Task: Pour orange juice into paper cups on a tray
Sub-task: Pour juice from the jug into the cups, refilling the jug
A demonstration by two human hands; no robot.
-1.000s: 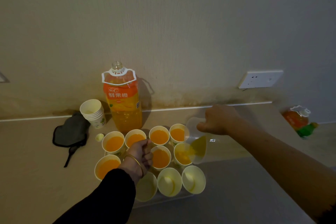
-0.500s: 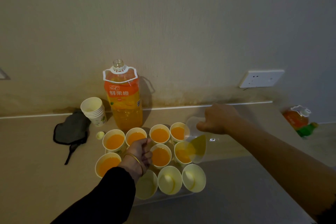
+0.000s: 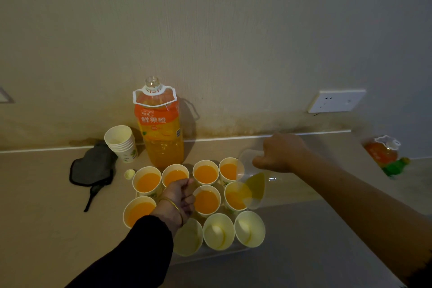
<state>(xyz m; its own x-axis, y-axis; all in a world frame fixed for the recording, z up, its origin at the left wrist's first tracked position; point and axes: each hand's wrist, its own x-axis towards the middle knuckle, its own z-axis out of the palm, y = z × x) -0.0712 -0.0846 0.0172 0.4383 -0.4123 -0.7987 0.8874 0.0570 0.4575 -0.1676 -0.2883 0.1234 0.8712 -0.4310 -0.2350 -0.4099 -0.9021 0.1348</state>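
Paper cups [image 3: 205,174] packed in rows on clear tray [image 3: 210,255] on table [image 3: 46,217], directly under both hands. Back row of four filled with orange juice; three front cups [image 3: 218,231] empty-looking. Right hand [image 3: 280,154] closed round upper wall of clear jug [image 3: 251,180], tipped over right-end cup of middle row [image 3: 237,196] — juice going in, jug lip just above cup rim. Left hand [image 3: 178,199] down among middle-row cups, fingers curled in, gold bangle [image 3: 171,206] at wrist; cannot tell whether gripping a cup beneath. Behind tray, uncapped juice bottle [image 3: 161,133], upright, orange label reading 鲜果橙 — smaller logo above too blurred to read. Left of bottle: stack of spare cups [image 3: 121,142], small cap [image 3: 129,173], dark cloth [image 3: 93,166]. Far right: wall socket [image 3: 336,100], second orange bottle [image 3: 383,153].
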